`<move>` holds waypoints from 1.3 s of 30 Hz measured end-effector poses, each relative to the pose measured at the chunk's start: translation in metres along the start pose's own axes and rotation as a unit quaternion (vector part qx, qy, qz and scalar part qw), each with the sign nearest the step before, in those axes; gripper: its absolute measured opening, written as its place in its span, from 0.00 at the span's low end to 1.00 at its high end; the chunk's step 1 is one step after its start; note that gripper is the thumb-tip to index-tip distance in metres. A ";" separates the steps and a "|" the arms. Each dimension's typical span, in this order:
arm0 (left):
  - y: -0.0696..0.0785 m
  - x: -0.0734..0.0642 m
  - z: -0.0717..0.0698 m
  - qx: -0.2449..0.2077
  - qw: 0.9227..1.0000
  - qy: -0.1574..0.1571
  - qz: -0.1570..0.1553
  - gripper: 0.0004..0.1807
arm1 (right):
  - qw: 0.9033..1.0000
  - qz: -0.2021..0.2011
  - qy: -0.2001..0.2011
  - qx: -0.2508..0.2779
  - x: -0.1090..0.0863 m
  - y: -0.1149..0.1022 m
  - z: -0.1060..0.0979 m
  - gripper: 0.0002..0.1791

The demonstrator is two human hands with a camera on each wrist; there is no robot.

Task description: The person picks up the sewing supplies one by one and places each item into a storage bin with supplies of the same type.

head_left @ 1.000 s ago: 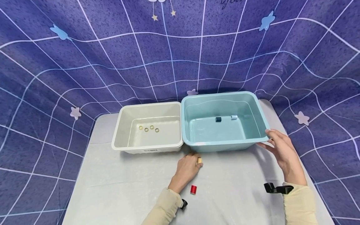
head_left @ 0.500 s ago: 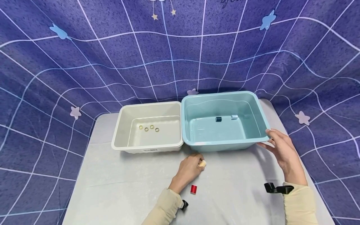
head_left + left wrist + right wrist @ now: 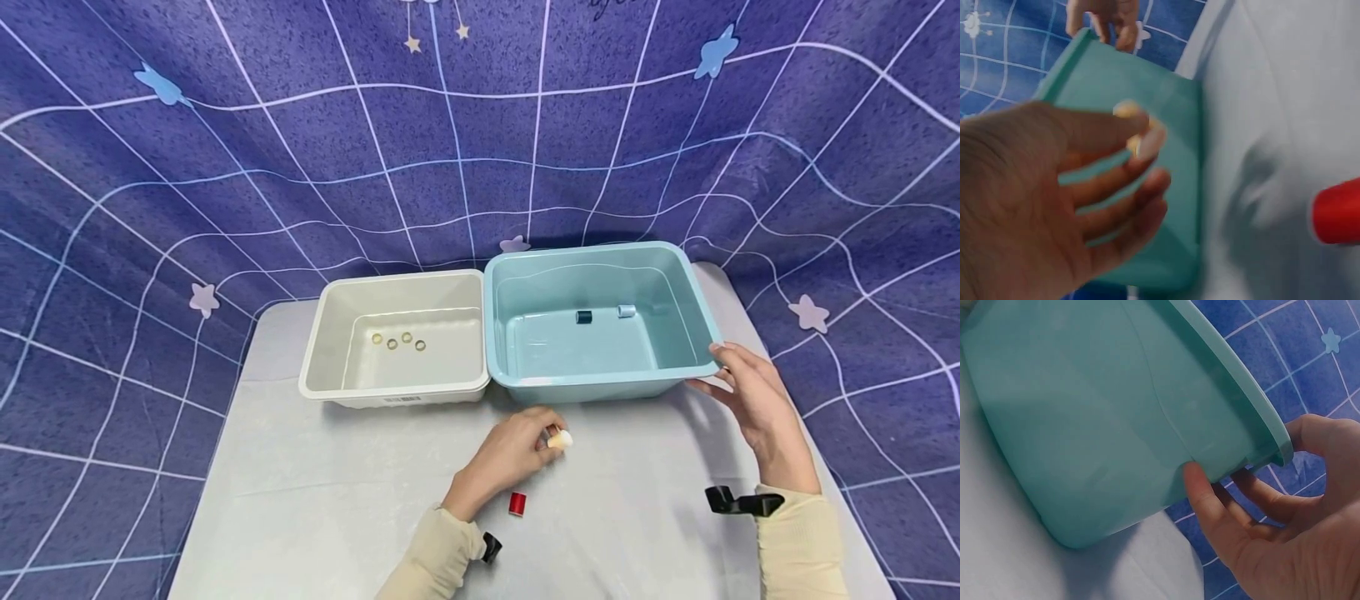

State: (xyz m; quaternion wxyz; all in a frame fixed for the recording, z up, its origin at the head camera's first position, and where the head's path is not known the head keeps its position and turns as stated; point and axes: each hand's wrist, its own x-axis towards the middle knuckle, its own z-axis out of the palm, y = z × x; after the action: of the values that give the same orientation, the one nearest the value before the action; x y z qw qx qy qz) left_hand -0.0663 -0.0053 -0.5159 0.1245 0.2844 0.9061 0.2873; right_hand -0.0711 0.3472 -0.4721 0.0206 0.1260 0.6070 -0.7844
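My left hand pinches a pale yellow thread spool between thumb and fingers, just in front of the light blue bin. In the left wrist view the spool is blurred, with a whitish end showing. A red thread spool rests on the table near my left wrist. My right hand grips the blue bin at its front right corner; in the right wrist view the thumb presses the outer wall and other fingers curl at the rim. Inside that bin lie a dark spool and a pale blue spool.
To the left, a white bin touches the blue one and holds several small yellowish rings. Both stand on a pale-covered table. Behind and around hangs a blue curtain with lines and stars.
My left hand has shifted right with the pale yellow spool, which has turned from upright to tilted. The right hand stays at the bin's corner.
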 end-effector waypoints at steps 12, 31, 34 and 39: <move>0.025 -0.010 -0.040 -0.053 0.991 -0.026 0.119 0.15 | 1.000 -0.003 -0.001 0.005 0.000 0.000 0.000 0.09; 0.041 0.000 -0.090 -0.066 0.987 0.005 0.144 0.13 | 1.000 -0.005 -0.006 0.016 0.000 0.002 -0.001 0.08; 0.041 0.007 -0.098 -0.065 0.988 0.014 0.141 0.13 | 1.000 -0.006 -0.008 0.016 0.000 0.002 0.000 0.08; 0.041 0.022 -0.112 -0.052 0.988 0.033 0.140 0.13 | 1.000 -0.008 -0.007 0.015 -0.001 0.002 0.001 0.08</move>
State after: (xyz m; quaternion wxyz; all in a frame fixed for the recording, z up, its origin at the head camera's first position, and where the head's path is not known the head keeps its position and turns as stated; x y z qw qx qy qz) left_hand -0.1091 -0.0154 -0.4034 0.0676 0.3915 0.8449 0.3581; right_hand -0.0702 0.3460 -0.4739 0.0167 0.1154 0.5961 -0.7944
